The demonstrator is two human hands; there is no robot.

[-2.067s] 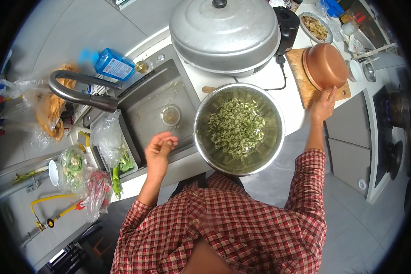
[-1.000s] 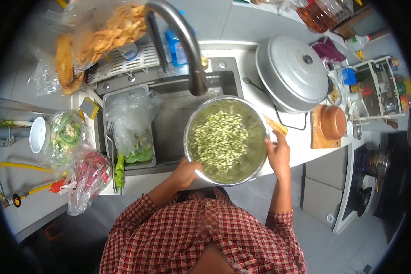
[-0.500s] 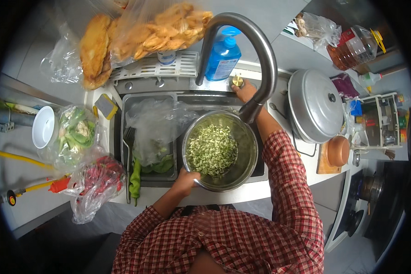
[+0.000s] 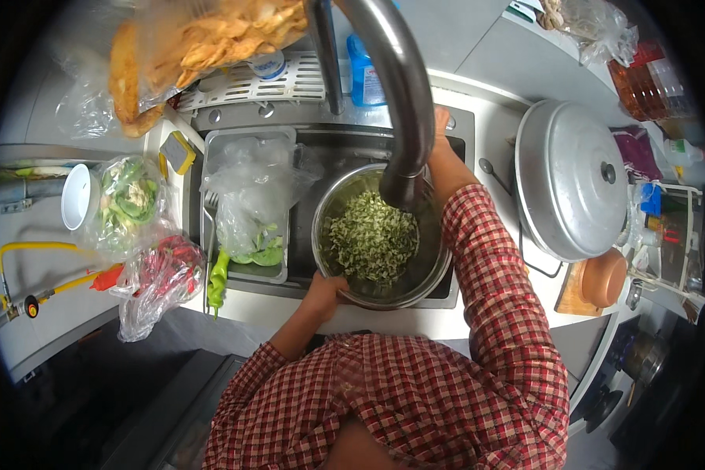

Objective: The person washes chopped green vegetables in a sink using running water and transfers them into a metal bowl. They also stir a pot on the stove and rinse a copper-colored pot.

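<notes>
A round metal bowl (image 4: pixel 431 273) of finely chopped pale-green vegetable (image 4: pixel 374 235) is over the right part of the sink (image 4: pixel 309 184). My left hand (image 4: pixel 321 299) is closed on its near-left rim, thumb on the edge. The grey gooseneck faucet (image 4: pixel 412 94) arches in front of me, its spout end above the bowl's contents. My right arm reaches past the bowl to the back of the sink. There my right hand (image 4: pixel 440 131) is partly behind the faucet neck, its fingers hidden. Whether water runs from the spout, I cannot make out.
Left in the sink, a grey tray (image 4: pixel 270 276) holds a clear plastic bag (image 4: pixel 251 184) and green leaves. A fork (image 4: pixel 211 205) and a green pepper (image 4: pixel 218 283) lie beside it. A large lidded pot (image 4: pixel 572 180) stands right; a blue bottle (image 4: pixel 366 74) is behind the faucet.
My view has shifted, so the faucet looms larger and hides the brass knob that my right hand was touching. My left hand still grips the bowl. The chopped vegetable looks darker and more spread out.
</notes>
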